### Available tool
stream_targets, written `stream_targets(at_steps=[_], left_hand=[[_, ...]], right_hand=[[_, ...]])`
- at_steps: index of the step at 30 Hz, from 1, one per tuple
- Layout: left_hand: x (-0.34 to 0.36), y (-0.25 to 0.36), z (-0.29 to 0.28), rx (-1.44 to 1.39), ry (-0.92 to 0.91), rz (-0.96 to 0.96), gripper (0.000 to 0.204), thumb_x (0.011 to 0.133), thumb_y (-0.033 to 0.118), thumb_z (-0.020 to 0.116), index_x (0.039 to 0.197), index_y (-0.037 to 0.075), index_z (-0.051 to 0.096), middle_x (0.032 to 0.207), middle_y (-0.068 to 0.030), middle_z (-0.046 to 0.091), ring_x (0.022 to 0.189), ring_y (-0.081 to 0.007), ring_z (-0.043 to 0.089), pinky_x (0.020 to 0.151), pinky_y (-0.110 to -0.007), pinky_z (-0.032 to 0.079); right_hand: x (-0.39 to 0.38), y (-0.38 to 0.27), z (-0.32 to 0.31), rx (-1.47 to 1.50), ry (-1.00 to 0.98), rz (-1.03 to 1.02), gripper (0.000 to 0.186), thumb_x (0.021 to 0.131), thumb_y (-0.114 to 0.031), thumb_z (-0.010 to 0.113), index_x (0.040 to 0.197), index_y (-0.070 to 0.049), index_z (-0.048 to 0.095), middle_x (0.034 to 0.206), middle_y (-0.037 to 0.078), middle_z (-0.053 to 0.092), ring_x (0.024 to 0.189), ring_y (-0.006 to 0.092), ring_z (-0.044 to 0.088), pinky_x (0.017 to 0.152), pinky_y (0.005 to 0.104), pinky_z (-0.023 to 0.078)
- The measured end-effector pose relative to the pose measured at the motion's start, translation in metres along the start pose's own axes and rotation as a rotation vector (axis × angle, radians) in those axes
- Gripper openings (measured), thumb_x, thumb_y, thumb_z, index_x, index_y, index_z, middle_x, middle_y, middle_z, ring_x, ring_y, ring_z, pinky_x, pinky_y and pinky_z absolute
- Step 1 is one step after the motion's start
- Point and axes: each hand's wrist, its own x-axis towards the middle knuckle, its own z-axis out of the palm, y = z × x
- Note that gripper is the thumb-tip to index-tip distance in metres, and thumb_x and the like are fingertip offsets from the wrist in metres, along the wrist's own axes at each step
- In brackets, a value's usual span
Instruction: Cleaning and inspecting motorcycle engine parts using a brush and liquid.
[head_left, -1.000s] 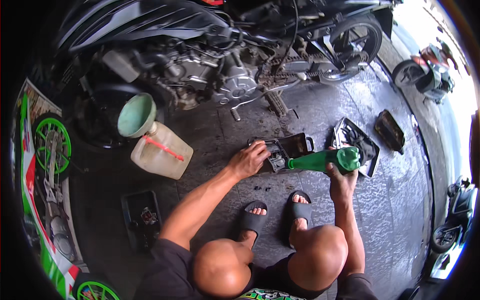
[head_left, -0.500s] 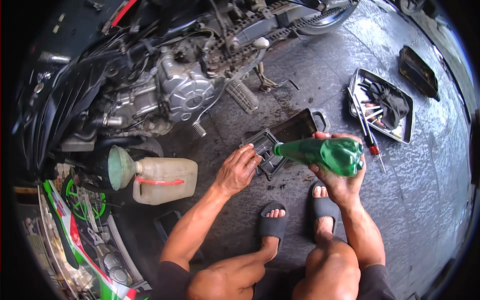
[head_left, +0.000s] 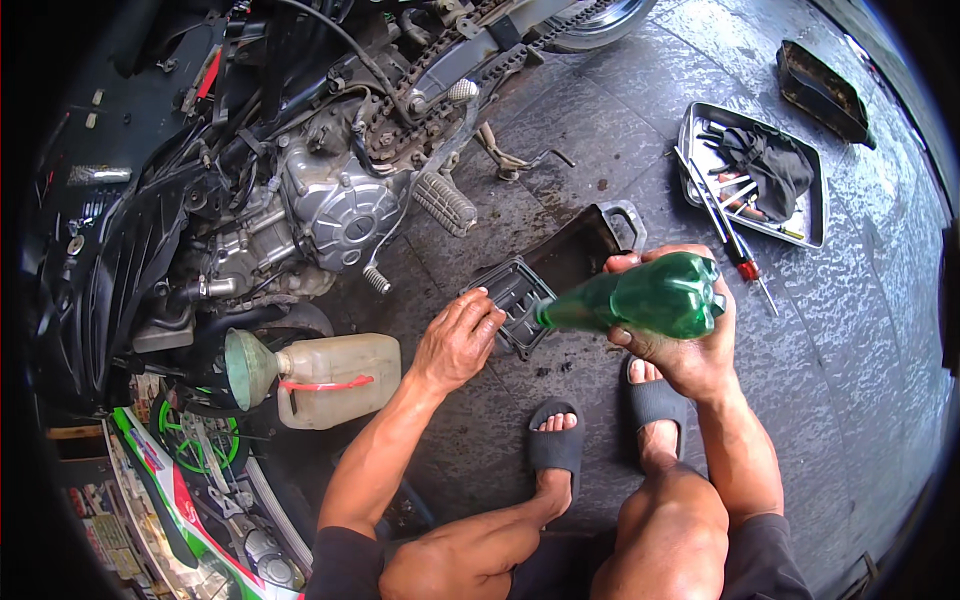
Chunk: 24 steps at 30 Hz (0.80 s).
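My right hand (head_left: 700,355) is wrapped round a green clear plastic bottle (head_left: 655,298), bottom end raised toward me. The bottle's neck points down and left, over a black rectangular plastic part (head_left: 522,318) with ribs inside, which resembles an air filter box cover. My left hand (head_left: 460,340) grips the left edge of that part, fingertips on its rim. Below and beyond lies a dark open pan (head_left: 572,250) with a grey handle at its right end. Whether liquid is leaving the bottle, I cannot tell.
A motorcycle engine (head_left: 345,205) with a foot peg fills the upper left. A whitish jerrycan (head_left: 345,400) with a green funnel lies at left. To the right are a metal tray (head_left: 820,215) of tools with a dark cloth, a screwdriver (head_left: 748,270) and a black bin (head_left: 825,92).
The view has shifted a little, so the motorcycle sits further left. The bottle's bottom looks slightly more raised. Both hands keep their holds.
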Motion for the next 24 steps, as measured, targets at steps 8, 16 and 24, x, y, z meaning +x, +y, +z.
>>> stream_targets(at_steps=[8,16,24], left_hand=[[0.007,0.001,-0.007,0.022,-0.026,-0.004,0.042,0.063,-0.002,0.077,0.102,0.009,0.067,0.104,-0.0074,0.060,0.111,-0.0326,0.061,0.089,-0.041,0.056],[0.014,0.005,-0.013,0.065,-0.060,0.001,0.041,0.062,-0.001,0.078,0.099,0.012,0.070,0.101,-0.0064,0.060,0.109,-0.0318,0.061,0.087,-0.041,0.056],[0.018,0.009,-0.015,0.112,-0.097,0.030,0.039,0.062,0.000,0.078,0.098,0.013,0.070,0.100,-0.0066,0.059,0.108,-0.0318,0.059,0.092,-0.045,0.052]], right_hand=[[-0.010,0.012,-0.005,0.092,0.160,0.040,0.062,0.068,-0.001,0.088,0.118,-0.003,0.051,0.119,0.013,0.066,0.105,0.0174,0.065,0.091,0.0325,0.055],[-0.014,0.009,-0.010,0.133,0.131,0.106,0.067,0.068,0.000,0.088,0.122,-0.002,0.048,0.119,0.019,0.066,0.116,0.0256,0.062,0.099,0.0409,0.052],[-0.013,0.011,-0.018,-0.091,0.102,0.079,0.062,0.068,-0.003,0.089,0.117,-0.002,0.051,0.115,0.011,0.069,0.103,0.0158,0.066,0.088,0.0312,0.055]])
